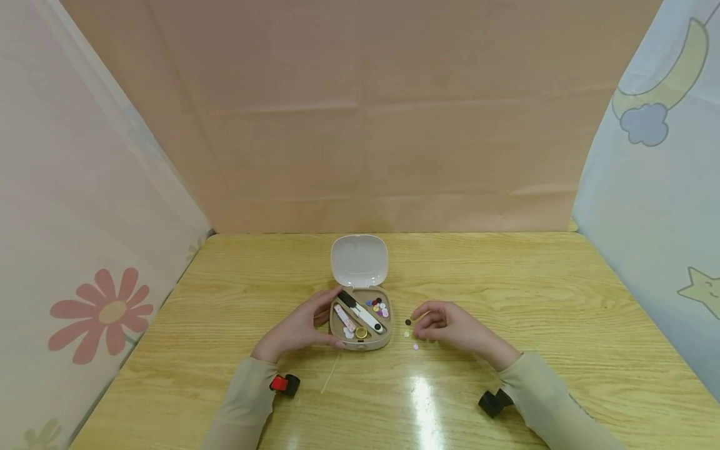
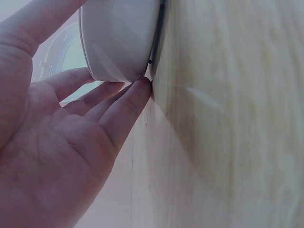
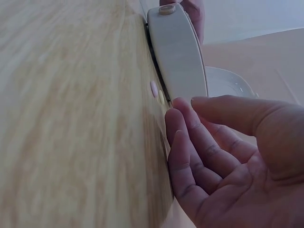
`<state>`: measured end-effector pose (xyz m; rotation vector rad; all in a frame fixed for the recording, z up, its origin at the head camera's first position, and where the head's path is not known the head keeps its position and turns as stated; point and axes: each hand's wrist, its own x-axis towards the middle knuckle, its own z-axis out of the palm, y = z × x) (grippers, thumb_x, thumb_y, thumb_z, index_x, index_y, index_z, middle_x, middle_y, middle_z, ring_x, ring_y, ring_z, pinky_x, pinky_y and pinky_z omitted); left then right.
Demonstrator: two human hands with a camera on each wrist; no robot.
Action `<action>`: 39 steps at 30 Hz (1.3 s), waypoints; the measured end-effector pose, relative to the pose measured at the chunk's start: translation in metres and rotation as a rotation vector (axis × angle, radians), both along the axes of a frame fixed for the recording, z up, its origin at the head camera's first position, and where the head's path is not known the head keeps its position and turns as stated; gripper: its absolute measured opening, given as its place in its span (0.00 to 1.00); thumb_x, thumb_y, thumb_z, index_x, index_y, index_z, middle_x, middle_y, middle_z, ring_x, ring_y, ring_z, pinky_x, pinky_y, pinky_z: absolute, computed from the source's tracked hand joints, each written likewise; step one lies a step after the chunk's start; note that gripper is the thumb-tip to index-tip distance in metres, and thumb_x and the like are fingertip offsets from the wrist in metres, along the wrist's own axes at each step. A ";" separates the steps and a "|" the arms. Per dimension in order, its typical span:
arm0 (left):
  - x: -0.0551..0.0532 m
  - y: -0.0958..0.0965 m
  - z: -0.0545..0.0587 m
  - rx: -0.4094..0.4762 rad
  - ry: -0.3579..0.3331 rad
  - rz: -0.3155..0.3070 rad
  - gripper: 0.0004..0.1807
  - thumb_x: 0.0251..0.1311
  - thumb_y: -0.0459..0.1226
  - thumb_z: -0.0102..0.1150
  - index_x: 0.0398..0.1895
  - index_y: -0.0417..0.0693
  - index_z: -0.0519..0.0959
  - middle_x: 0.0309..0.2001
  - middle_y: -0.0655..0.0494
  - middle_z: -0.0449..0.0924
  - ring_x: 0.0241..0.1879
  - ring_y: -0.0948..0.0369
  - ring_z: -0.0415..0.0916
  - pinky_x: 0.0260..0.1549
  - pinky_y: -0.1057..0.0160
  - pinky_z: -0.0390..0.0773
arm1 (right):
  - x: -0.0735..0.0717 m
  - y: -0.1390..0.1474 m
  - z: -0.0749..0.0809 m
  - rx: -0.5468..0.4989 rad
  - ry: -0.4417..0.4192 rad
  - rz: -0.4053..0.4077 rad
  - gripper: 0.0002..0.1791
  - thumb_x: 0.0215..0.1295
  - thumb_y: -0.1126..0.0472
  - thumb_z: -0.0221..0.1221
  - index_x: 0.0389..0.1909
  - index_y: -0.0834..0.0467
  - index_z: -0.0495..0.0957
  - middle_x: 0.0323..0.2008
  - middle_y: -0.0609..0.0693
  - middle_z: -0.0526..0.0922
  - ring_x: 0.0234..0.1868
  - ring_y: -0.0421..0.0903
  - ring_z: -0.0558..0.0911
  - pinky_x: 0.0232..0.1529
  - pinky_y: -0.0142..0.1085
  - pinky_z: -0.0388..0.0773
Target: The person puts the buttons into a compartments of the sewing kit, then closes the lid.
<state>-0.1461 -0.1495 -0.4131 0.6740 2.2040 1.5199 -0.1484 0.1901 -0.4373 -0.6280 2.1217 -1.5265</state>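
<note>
An open sewing box (image 1: 388, 337), beige with its pale lid (image 1: 360, 261) raised at the back, sits on the table. My left hand (image 1: 300, 325) grips its left side, thumb at the front and fingers toward the back; in the left wrist view the fingertips touch the box wall (image 2: 118, 42). Inside lie thread snippers (image 1: 365, 314), a pink-and-white strip (image 1: 344, 318), a gold round piece (image 1: 361, 332) and several colored buttons (image 1: 381, 307). Right of the box are a black button (image 1: 408, 322), a yellow button (image 1: 407, 334) and a pink button (image 1: 415, 346). My right hand (image 1: 444, 324) hovers beside them, fingers loosely bent, nothing visible in it.
The wooden table (image 1: 506, 275) bears a thin pale stick or thread (image 1: 330, 374) in front of the box. A brown sheet (image 1: 360, 125) hangs behind, with patterned sheets (image 1: 101, 206) at both sides. Dark wrist devices (image 1: 494, 404) are on both sleeves.
</note>
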 end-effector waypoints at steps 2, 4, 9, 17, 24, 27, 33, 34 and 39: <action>0.000 0.000 0.000 0.000 -0.003 0.000 0.56 0.42 0.28 0.75 0.74 0.38 0.50 0.70 0.40 0.51 0.69 0.46 0.53 0.65 0.51 0.60 | 0.000 0.000 -0.001 -0.004 0.004 0.006 0.16 0.63 0.71 0.60 0.50 0.71 0.73 0.39 0.63 0.83 0.40 0.56 0.82 0.38 0.36 0.81; -0.001 0.000 -0.002 0.004 -0.004 0.002 0.56 0.42 0.28 0.75 0.74 0.39 0.51 0.70 0.40 0.52 0.69 0.46 0.53 0.65 0.50 0.60 | 0.000 0.000 -0.002 -0.003 0.014 0.011 0.16 0.62 0.72 0.60 0.50 0.71 0.73 0.39 0.63 0.83 0.40 0.55 0.82 0.38 0.35 0.81; -0.008 -0.004 -0.021 -0.003 0.006 0.014 0.58 0.41 0.29 0.76 0.75 0.45 0.51 0.70 0.44 0.52 0.69 0.47 0.53 0.65 0.52 0.60 | 0.001 -0.002 -0.005 0.004 0.038 0.015 0.16 0.60 0.74 0.61 0.49 0.71 0.74 0.37 0.61 0.83 0.39 0.53 0.82 0.38 0.33 0.81; -0.011 -0.007 -0.029 -0.003 0.015 0.014 0.57 0.41 0.33 0.77 0.75 0.54 0.53 0.70 0.50 0.54 0.69 0.52 0.54 0.65 0.56 0.61 | 0.002 -0.006 -0.006 0.011 0.052 0.015 0.18 0.55 0.72 0.66 0.47 0.70 0.74 0.35 0.60 0.83 0.37 0.52 0.82 0.37 0.33 0.81; -0.011 -0.007 -0.028 0.006 0.020 0.001 0.57 0.42 0.33 0.76 0.75 0.52 0.52 0.70 0.49 0.53 0.69 0.51 0.54 0.65 0.55 0.61 | 0.004 -0.008 -0.006 0.030 0.058 0.006 0.17 0.55 0.72 0.65 0.46 0.70 0.75 0.34 0.59 0.83 0.36 0.51 0.82 0.36 0.33 0.81; -0.011 -0.007 -0.029 0.004 0.024 0.001 0.57 0.42 0.33 0.76 0.75 0.52 0.52 0.70 0.49 0.54 0.69 0.51 0.54 0.65 0.56 0.61 | 0.004 -0.009 -0.007 0.038 0.067 0.003 0.16 0.56 0.73 0.65 0.46 0.69 0.75 0.34 0.59 0.84 0.35 0.51 0.82 0.36 0.33 0.80; -0.011 -0.007 -0.029 0.001 0.021 0.004 0.56 0.42 0.33 0.76 0.75 0.52 0.53 0.70 0.49 0.53 0.69 0.51 0.54 0.64 0.57 0.62 | 0.005 -0.010 -0.007 0.058 0.082 0.003 0.16 0.56 0.73 0.65 0.46 0.69 0.75 0.34 0.58 0.83 0.35 0.50 0.81 0.36 0.32 0.80; -0.011 -0.007 -0.029 0.000 0.021 0.004 0.56 0.42 0.33 0.76 0.75 0.52 0.53 0.70 0.49 0.53 0.69 0.51 0.54 0.64 0.56 0.62 | 0.005 -0.010 -0.007 0.062 0.085 0.003 0.16 0.56 0.73 0.65 0.46 0.69 0.75 0.34 0.58 0.83 0.35 0.50 0.81 0.36 0.32 0.80; -0.011 -0.007 -0.029 -0.008 0.022 0.008 0.57 0.42 0.33 0.77 0.75 0.53 0.53 0.70 0.49 0.53 0.69 0.51 0.55 0.64 0.56 0.62 | 0.006 -0.012 -0.006 0.082 0.092 0.001 0.15 0.56 0.74 0.64 0.45 0.68 0.76 0.33 0.57 0.83 0.34 0.50 0.81 0.35 0.32 0.80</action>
